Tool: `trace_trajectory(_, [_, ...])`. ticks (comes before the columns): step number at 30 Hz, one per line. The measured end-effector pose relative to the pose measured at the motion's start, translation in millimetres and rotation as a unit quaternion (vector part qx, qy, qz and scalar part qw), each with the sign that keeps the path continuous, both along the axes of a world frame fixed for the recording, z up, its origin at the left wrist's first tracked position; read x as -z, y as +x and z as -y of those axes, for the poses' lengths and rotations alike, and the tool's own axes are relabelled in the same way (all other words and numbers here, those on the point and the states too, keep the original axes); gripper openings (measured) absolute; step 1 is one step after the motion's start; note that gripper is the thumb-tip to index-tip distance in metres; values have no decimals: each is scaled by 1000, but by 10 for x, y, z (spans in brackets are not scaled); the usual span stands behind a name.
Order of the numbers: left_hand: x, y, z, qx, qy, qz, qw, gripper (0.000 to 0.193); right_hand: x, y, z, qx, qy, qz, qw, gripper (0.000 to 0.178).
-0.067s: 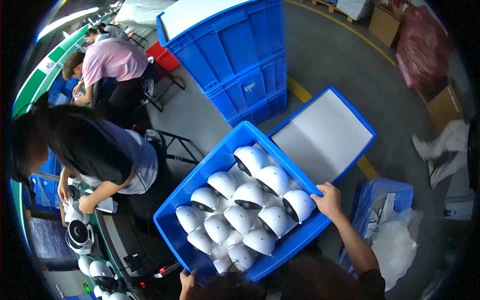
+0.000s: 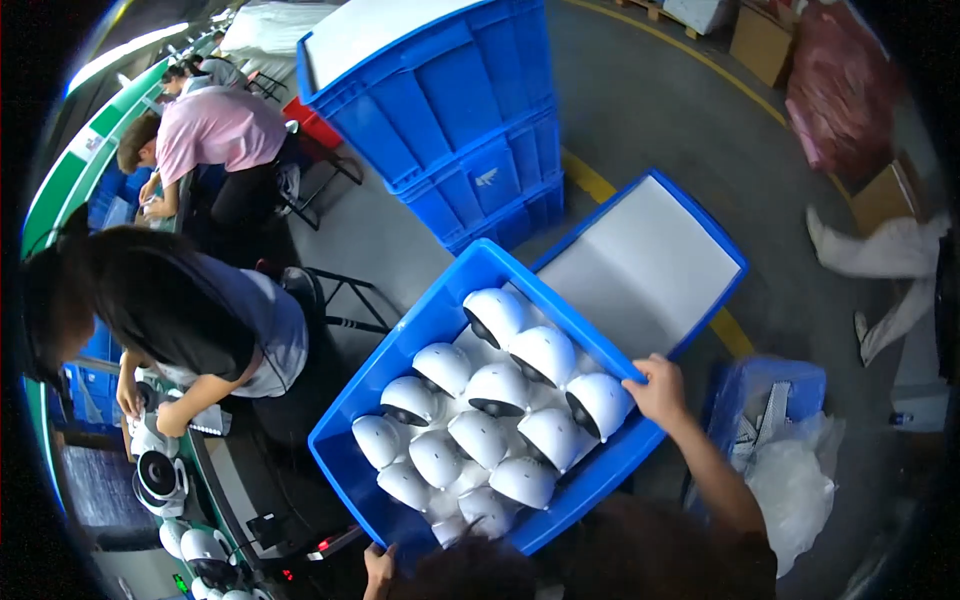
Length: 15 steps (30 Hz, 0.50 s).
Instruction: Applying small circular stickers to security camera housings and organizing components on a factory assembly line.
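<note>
Gripping the far rim of the blue crate (image 2: 400, 345), the right hand (image 2: 660, 392) had its fingers (image 2: 640, 375) curled over the edge, while the left hand (image 2: 379, 570) clamped the near rim, fingers closed on it. White dome-shaped housings (image 2: 495, 405) filled the crate, held above a grey floor (image 2: 660, 110). Just beyond sat another blue crate with a white sheet (image 2: 645, 265), and stacked blue bins (image 2: 450, 110) stood behind.

Bright, even overhead light; a strip light (image 2: 125, 58) glares upper left. The white domes (image 2: 500, 385) gleam softly. Fisheye bends edges, corners go black, slight blur.
</note>
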<state>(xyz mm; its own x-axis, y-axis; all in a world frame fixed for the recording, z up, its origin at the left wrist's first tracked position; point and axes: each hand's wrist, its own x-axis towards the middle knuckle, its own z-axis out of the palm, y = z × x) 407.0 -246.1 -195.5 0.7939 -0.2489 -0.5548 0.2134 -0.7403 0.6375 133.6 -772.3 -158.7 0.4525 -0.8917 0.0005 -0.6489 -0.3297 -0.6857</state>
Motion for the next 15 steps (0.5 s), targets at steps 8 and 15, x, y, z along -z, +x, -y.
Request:
trace_trajectory(8, [121, -899, 1314, -64, -43, -31, 997, 22, -36, -538, 1375, 11, -66, -18, 998, 26])
trace_trajectory(15, [-360, -1217, 2592, 113, 114, 56, 985, 37, 173, -1075, 2156, 56, -42, -43, 997, 33])
